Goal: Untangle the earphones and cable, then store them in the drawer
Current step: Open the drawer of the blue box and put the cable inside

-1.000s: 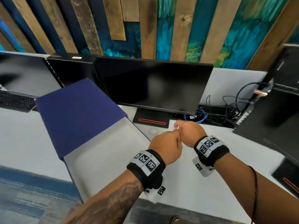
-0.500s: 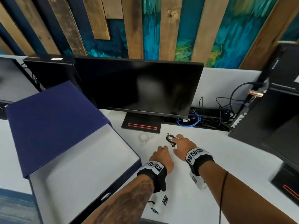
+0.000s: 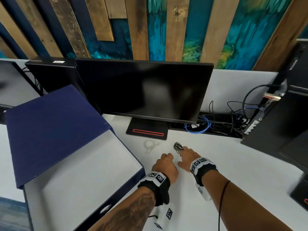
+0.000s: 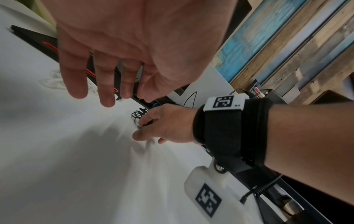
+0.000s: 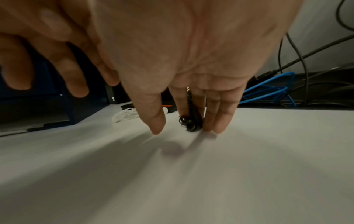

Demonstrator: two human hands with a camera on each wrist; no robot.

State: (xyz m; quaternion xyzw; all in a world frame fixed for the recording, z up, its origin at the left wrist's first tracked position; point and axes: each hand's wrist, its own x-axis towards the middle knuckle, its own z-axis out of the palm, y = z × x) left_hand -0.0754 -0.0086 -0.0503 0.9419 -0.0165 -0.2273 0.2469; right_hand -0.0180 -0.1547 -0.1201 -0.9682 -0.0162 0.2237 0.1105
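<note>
A small black cable tangle (image 3: 177, 146) lies on the white desk in front of the monitor stand. My right hand (image 3: 184, 150) reaches onto it, fingers straight, fingertips (image 5: 208, 127) down on the desk against the cable (image 5: 191, 125). My left hand (image 3: 166, 155) hovers just to the left, fingers relaxed and holding nothing (image 4: 107, 84). The white earphones (image 3: 150, 145) lie loose on the desk, left of the black cable. The drawer (image 3: 75, 177), white inside, is pulled out of its dark blue case (image 3: 55, 127) on the left.
A black monitor (image 3: 143, 90) and its red-striped stand base (image 3: 147, 131) rise just behind the cables. Blue and black wires (image 3: 198, 127) crowd the back right. A black computer case (image 3: 283, 122) stands on the right.
A second ago both hands were raised together, pinching something white. They have dropped to the desk and parted; the right hand now touches the black cable, and the earphones lie on the desk.
</note>
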